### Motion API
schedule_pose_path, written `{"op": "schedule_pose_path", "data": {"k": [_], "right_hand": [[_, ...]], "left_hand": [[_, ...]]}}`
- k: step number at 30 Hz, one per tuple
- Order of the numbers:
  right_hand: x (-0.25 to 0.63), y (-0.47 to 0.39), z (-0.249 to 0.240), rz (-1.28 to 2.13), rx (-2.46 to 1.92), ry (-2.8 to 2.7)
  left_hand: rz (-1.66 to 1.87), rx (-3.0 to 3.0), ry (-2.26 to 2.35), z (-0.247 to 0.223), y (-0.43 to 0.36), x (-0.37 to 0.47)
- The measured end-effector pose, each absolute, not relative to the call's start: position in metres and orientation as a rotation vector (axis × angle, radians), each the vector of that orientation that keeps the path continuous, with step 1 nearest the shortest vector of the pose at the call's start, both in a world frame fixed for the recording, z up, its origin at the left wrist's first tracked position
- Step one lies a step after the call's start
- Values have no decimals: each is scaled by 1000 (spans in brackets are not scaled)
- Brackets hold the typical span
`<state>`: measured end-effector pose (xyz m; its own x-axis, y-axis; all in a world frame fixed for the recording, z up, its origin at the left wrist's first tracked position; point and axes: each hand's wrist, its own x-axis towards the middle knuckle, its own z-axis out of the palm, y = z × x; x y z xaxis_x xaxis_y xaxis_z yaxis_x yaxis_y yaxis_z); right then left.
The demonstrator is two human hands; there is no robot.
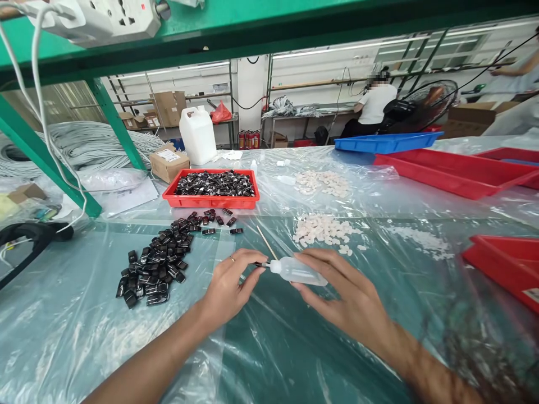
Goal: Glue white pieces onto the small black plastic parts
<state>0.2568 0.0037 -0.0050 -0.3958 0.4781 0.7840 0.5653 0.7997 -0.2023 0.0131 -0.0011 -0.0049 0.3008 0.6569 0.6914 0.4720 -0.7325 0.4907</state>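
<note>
While both hands grip, squeeze bottle between left hand, right hand

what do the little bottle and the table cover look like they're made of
Small bottle: soft translucent plastic by the look, milky and matte, the right hand showing faintly through it. Table cover: thin clear plastic film, glossy, wrinkled, with glare streaks over the green top.
</note>
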Motion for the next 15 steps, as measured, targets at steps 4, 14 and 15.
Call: {"op": "schedule_pose_path", "data": {"k": [4, 14, 15], "right_hand": [[257, -2, 5, -271, -738, -2078], [256, -11, 11, -291, -741, -2070], [256, -12, 11, -296, -754, -2074]], "left_hand": [[1401, 2384, 1051, -5, 0, 13], [1383, 2421, 1021, -6, 0, 13], [1377, 2413, 1028, -6, -1, 13]]}}
